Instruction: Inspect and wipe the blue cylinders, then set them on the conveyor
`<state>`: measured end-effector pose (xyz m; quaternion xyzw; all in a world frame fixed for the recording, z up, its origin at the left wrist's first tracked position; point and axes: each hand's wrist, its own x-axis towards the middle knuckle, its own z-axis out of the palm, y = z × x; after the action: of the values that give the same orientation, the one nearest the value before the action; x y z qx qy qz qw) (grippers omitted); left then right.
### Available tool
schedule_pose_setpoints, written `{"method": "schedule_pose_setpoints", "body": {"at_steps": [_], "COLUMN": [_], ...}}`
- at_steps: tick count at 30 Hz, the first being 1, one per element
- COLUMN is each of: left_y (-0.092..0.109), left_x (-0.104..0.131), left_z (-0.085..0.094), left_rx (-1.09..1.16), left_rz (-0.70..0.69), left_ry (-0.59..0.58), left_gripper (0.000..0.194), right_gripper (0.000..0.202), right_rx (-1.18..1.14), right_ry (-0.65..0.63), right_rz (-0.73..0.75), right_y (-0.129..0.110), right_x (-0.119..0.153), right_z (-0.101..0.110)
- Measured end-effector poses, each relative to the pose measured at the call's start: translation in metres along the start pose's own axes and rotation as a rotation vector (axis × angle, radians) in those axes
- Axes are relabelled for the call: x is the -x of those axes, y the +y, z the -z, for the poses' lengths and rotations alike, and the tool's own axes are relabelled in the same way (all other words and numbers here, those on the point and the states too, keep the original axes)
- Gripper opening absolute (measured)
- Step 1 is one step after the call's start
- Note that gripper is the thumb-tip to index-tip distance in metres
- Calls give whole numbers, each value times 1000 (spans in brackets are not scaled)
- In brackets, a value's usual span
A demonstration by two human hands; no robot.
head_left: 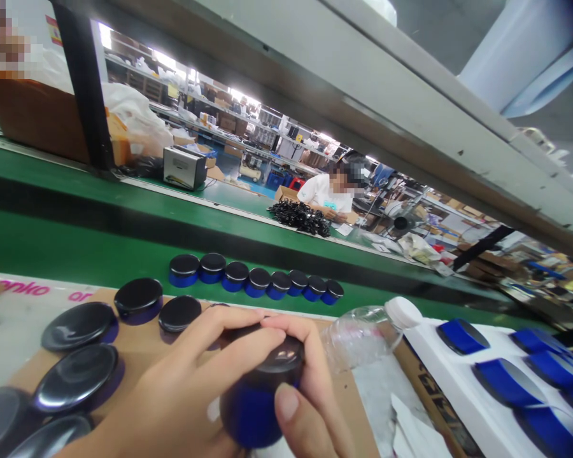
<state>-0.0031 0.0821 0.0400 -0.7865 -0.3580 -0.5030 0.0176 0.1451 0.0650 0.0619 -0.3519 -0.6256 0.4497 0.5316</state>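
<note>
Both of my hands are closed around a blue cylinder with a glossy black top [255, 404], low in the middle of the view. My left hand [172, 381] reaches in from the lower left, its fingers lying over the black top. On the other side, my right hand [315, 388] wraps the piece, with a finger on its top and the thumb against its blue side. Several similar black-topped pieces [79, 378] stand on the brown cardboard [138, 356] to the left. The cylinder's underside is hidden.
A row of black-topped blue pieces [258, 282] stands on the green conveyor [124, 242]. At right lie a clear plastic bottle [363, 331] and a white tray [451, 375] holding blue pieces [463, 336]. Across the line, a person [332, 197] sits by a black cable pile [300, 216].
</note>
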Motion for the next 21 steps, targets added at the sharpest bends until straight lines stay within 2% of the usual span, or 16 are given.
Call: {"method": "schedule_pose_setpoints", "body": {"at_steps": [5, 9, 13, 15, 17, 20, 21], "left_y": [5, 10, 10, 6, 1, -5, -8], "left_x": [1, -2, -2, -1, 0, 1, 0], "left_z": [-6, -7, -6, -6, -4, 6, 12], "left_rx": [58, 107, 112, 134, 151, 135, 118], "left_rz": [134, 123, 127, 95, 127, 213, 219], "left_ry": [23, 1, 38, -8, -69, -299, -378], "left_gripper": [52, 51, 50, 51, 55, 60, 69], "right_gripper": [35, 33, 35, 39, 40, 32, 31], "right_rx": [0, -66, -170, -156, -91, -21, -23], "right_ry": [34, -21, 24, 73, 91, 34, 22], "right_rz": [-18, -14, -84, -83, -126, -216, -226], "right_y": [0, -2, 3, 7, 10, 14, 14], "right_x": [2, 2, 6, 6, 3, -9, -15], "right_z": [-1, 2, -2, -4, -2, 7, 11]}}
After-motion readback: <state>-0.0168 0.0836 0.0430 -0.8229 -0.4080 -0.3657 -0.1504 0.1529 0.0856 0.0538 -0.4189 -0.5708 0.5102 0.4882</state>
